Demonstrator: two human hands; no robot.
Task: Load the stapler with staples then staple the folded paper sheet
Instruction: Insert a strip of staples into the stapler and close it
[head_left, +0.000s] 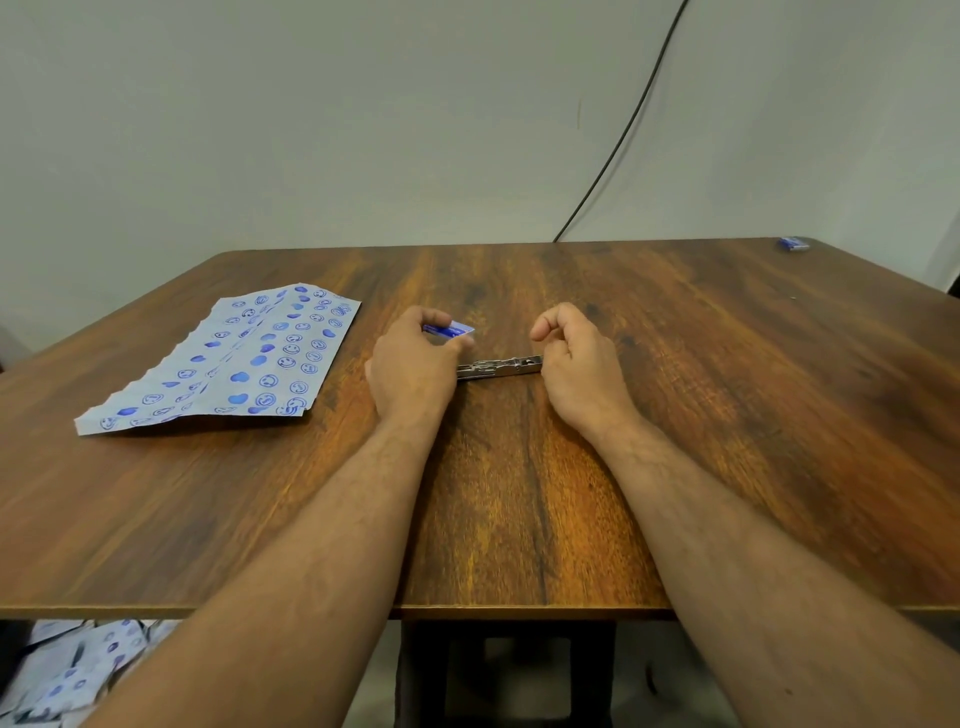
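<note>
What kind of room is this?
Probably a plain room at home, used for paper crafts: a wooden table against a bare wall, with patterned paper and a metal stapler on it.

Two bare forearms are showing from the lower edge, sparsely haired along their upper sides. No sleeve is covering either one as far as the view reaches. The left hand (415, 364) and right hand (576, 358) are wearing nothing visible: fingers and wrists are showing only plain skin.
</note>
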